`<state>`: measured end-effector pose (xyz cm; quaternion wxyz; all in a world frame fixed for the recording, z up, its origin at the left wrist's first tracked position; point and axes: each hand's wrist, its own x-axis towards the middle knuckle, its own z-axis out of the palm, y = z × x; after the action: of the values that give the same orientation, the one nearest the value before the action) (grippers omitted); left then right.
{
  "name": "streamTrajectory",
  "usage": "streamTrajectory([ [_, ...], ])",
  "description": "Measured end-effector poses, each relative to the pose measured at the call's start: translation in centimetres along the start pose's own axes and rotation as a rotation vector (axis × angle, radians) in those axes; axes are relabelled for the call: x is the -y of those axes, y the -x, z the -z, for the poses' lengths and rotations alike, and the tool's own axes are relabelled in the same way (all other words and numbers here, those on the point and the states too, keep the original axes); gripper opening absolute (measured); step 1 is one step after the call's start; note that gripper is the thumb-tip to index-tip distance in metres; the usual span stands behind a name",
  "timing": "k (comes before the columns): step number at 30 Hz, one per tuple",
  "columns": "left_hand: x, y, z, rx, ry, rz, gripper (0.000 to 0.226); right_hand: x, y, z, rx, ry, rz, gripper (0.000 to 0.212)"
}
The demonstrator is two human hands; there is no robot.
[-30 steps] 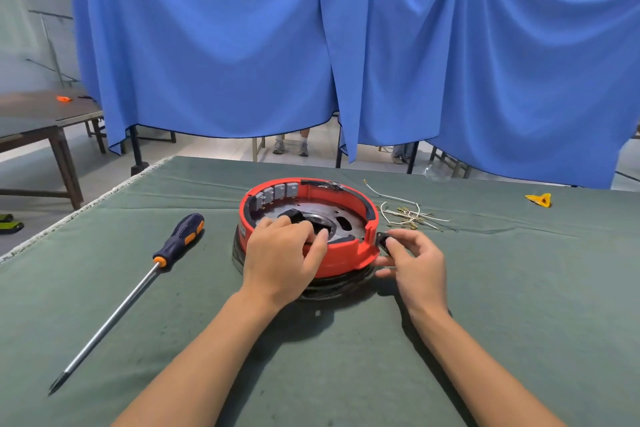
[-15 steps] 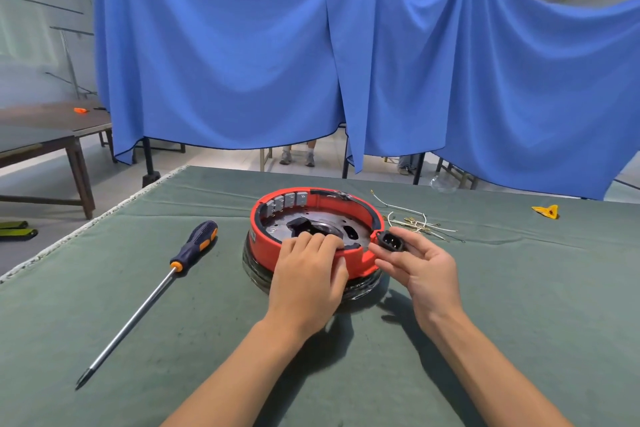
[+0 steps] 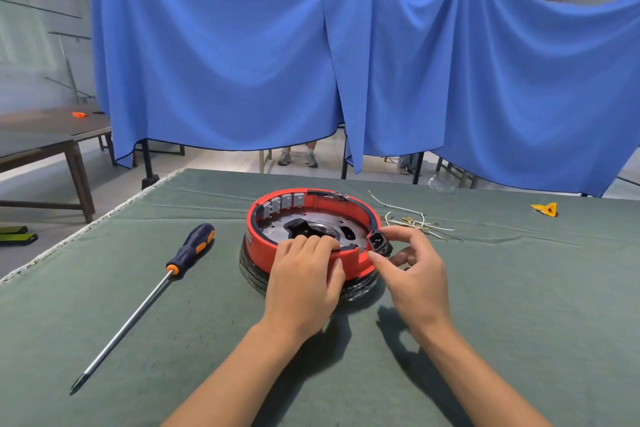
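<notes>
While the round red plastic housing (image 3: 259,250) is gripped by the left hand (image 3: 304,284), the small black socket (image 3: 379,242), pinched at its right rim by the right hand (image 3: 412,274), is judged unseated.

My work table (image 3: 519,305) is covered with a dark green cloth, and its left edge has a pale, rough border. In the middle of it, close to me, stands the red round housing (image 3: 259,250) on a dark base, open at the top. To the left of it lies a long screwdriver (image 3: 138,309) with a blue and orange handle, its tip pointing towards my side. Behind the housing, to the right, lies a small bundle of thin wires (image 3: 412,220). Well apart, at the far right, lies a small yellow piece (image 3: 545,209).
</notes>
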<state>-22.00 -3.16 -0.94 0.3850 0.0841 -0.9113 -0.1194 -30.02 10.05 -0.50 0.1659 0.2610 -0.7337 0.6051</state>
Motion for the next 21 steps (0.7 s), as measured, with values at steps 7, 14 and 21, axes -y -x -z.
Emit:
streamTrajectory([
  [7,-0.1,0.0,0.1,-0.001,0.013,0.007,0.019,0.4,-0.6,0.2,0.119,-0.469,-0.305,0.019],
  [14,-0.1,0.1,0.0,-0.01,0.021,0.01,0.018,0.3,-1.0,0.4,0.262,-0.752,-0.511,0.035],
  [21,-0.1,0.0,0.0,-0.004,0.02,0.012,0.02,0.2,-0.8,-0.1,0.202,-0.546,-0.4,0.007],
])
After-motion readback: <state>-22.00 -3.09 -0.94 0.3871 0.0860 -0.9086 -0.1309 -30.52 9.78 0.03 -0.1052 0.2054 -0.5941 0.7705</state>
